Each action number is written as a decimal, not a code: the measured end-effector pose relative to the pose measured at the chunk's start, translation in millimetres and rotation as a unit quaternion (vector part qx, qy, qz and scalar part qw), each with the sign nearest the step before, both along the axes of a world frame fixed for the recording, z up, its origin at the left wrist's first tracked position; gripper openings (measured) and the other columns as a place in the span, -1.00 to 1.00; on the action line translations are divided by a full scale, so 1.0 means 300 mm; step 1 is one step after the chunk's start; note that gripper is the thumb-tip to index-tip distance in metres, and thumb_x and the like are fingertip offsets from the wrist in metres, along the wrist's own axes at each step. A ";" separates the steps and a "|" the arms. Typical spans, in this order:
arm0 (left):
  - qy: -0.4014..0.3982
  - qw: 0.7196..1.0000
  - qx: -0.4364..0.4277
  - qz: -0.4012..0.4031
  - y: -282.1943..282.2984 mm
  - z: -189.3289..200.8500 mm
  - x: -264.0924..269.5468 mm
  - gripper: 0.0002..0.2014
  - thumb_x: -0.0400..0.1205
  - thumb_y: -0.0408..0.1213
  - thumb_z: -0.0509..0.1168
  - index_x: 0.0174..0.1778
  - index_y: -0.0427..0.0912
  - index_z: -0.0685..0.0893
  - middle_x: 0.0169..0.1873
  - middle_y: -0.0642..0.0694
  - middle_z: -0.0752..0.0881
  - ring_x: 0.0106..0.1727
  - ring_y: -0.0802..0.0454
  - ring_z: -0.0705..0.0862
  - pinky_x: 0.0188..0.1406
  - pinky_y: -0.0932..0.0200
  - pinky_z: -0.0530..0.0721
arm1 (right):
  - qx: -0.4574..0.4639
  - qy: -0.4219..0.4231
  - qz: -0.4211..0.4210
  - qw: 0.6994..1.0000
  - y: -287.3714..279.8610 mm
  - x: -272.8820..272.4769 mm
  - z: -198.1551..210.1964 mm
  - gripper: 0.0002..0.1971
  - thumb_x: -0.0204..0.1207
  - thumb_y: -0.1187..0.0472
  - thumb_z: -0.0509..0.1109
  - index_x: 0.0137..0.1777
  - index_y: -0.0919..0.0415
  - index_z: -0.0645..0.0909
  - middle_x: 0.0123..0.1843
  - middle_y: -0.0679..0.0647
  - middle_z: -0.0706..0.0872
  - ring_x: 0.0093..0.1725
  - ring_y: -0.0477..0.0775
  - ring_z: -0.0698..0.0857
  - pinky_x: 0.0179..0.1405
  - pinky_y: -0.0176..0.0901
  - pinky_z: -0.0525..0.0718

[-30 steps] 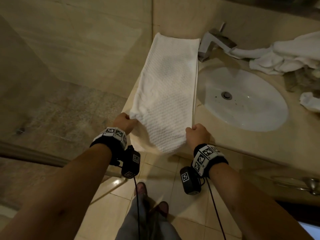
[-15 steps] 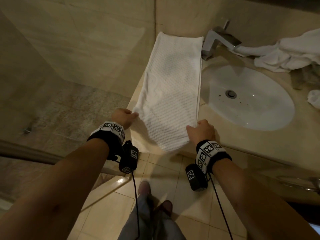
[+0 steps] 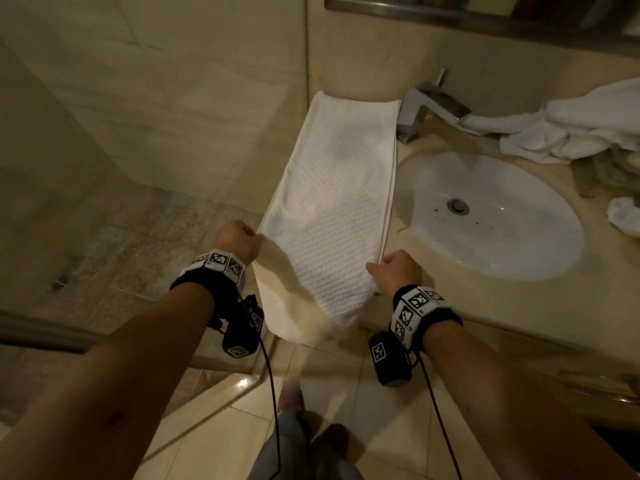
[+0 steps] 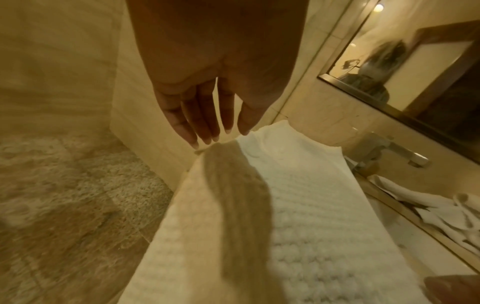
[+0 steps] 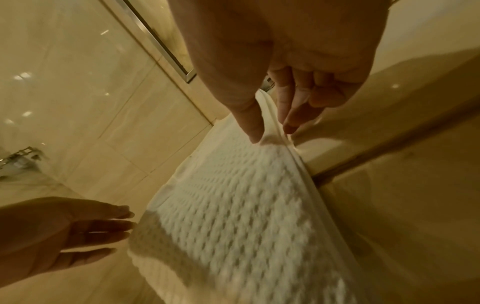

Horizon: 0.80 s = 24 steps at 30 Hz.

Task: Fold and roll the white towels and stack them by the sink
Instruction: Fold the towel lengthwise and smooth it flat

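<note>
White waffle-weave cloth, the folded towel (image 3: 332, 209), is laid as a long strip on the counter (image 3: 519, 306) at the sink's (image 3: 491, 213) 9 o'clock, its far end against the wall and its near end draped over the counter's front edge toward 6 o'clock. Compared with one second ago, both hands have been moved forward along the strip's long edges, and the overhanging end is now seen blurred and sagging lower; this is judged to be a straightening of the strip before rolling, so the fold appears done and the roll not yet begun. The left hand (image 3: 237, 239) is placed at the towel's 9 o'clock edge, the right hand (image 3: 394, 271) at its 3 o'clock edge. In the head view the left hand reads as a fist, but the left wrist view shows its fingers (image 4: 205, 125) extended and together, with tips at the towel's hem and nothing held. The right wrist view shows what the head view hides: the doubled hem is pinched between thumb and forefinger, the remaining fingers (image 5: 298, 115) curled behind it. Only the head view shows the unfolded towels (image 3: 571, 133) heaped at 1 o'clock behind the faucet (image 3: 426, 109), which are judged still to be processed. No finished stack is visible.
</note>
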<state>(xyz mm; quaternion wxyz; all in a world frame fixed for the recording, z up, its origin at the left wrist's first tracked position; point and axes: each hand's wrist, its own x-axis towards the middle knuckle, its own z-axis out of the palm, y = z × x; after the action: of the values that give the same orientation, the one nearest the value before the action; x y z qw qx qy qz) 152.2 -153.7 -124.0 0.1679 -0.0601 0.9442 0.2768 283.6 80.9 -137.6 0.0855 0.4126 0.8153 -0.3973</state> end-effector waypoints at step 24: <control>-0.098 0.992 -0.043 -0.073 0.519 -0.020 -0.777 -0.52 0.79 -0.16 -0.13 0.36 -0.48 0.46 0.34 -0.43 0.53 0.31 -0.34 0.53 0.17 -0.01 0.46 | 0.028 0.005 -0.060 0.998 0.353 -0.625 -0.019 -0.76 0.45 0.04 0.51 -0.05 0.21 0.65 -0.06 0.10 0.75 -0.02 0.11 0.71 -0.07 -0.17 0.63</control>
<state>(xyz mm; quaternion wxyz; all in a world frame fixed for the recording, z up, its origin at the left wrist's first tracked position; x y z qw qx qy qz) -80.9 1.8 -129.9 0.2764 -0.0254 0.9362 0.2158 96.2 186.7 -143.4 0.0459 0.4607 0.8006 -0.3803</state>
